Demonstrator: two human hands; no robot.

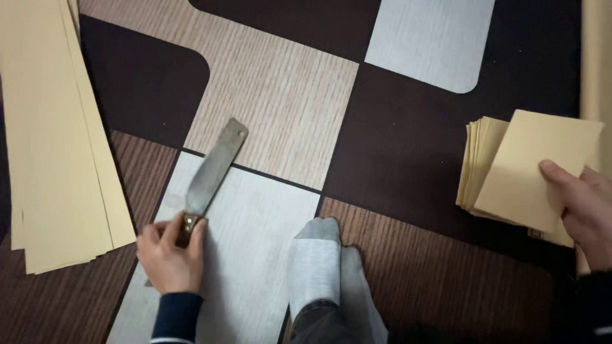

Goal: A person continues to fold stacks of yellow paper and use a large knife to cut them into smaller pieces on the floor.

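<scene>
Risk: left hand (169,251) clamped on knife (213,169) handle, blade near socked feet (328,267); right hand (583,207) pinching top card (535,169), stack (478,165) could slide.

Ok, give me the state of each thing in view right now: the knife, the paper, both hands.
Left hand: closed round the knife's handle.
Knife: blade flat on the floor, pointing away from the person.
Right hand: gripping the top cut sheet, thumb on top.
Top cut sheet: skewed over the small stack.
Small stack: roughly squared, on the floor.
Long strips: piled loosely at far left, edges fanned.
Socked feet: resting together on the floor.
</scene>
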